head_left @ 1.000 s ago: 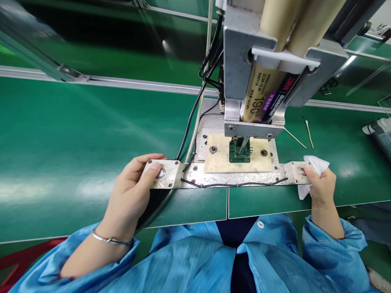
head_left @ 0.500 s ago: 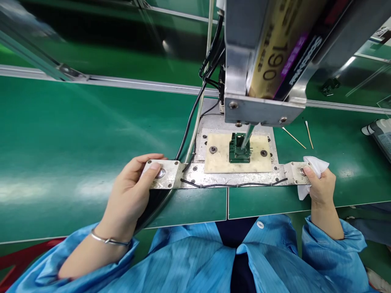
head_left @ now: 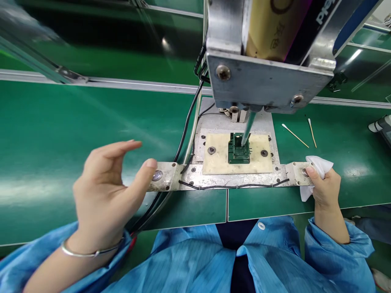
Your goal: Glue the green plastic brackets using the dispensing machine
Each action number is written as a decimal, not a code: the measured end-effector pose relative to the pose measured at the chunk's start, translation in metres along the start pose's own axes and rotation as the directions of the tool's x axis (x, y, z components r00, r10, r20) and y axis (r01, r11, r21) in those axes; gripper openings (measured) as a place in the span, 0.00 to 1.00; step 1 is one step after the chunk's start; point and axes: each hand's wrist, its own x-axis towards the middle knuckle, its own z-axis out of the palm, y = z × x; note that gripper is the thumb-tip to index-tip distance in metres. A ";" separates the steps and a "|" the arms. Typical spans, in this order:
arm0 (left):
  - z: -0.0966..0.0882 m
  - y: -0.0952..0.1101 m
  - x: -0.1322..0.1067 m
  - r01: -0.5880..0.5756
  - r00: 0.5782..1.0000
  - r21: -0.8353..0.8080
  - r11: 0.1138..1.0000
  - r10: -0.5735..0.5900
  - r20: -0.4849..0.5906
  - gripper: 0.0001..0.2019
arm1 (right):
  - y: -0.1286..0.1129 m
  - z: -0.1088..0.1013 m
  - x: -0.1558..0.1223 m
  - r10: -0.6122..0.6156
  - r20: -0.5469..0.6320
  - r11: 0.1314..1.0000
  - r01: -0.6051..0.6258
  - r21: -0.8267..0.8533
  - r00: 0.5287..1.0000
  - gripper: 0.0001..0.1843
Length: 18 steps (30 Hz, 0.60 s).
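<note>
My left hand [head_left: 105, 191] hangs raised and open just left of the metal fixture bar [head_left: 226, 179], fingers spread, thumb tip close to the left round button [head_left: 157, 176]. My right hand [head_left: 325, 185] is closed on a white cloth [head_left: 319, 165], its thumb resting on the right button [head_left: 304, 172]. A small green part [head_left: 238, 148] sits on the cream plate [head_left: 218, 160] in the middle. The dispenser head [head_left: 265, 77] with its tan cartridge [head_left: 271, 24] stands lifted above it, and its nozzle tip [head_left: 248, 130] points at the part.
Black cables [head_left: 186, 126] run from the machine down past the fixture's left end. Two cotton swabs [head_left: 301, 132] lie on the green bench to the right. A white and grey device [head_left: 381, 126] sits at the right edge. An aluminium rail [head_left: 106, 82] crosses behind.
The dispenser head has risen off the green part. My left hand has lifted off the left button and opened. My right hand has stayed on the right button with the cloth.
</note>
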 end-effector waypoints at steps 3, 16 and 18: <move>0.015 0.026 0.017 -0.030 0.971 -0.156 0.987 0.066 0.231 0.27 | -0.001 0.000 -0.001 0.000 0.003 1.000 0.000 -0.023 1.000 0.30; 0.090 0.057 0.042 0.299 0.593 -0.251 0.921 0.026 0.804 0.30 | -0.011 0.002 -0.003 0.075 0.012 0.997 -0.076 0.034 0.997 0.33; 0.083 0.064 0.043 0.380 0.541 -0.192 0.905 -0.050 0.839 0.28 | -0.012 0.002 -0.003 0.064 0.017 0.997 -0.065 0.032 0.998 0.32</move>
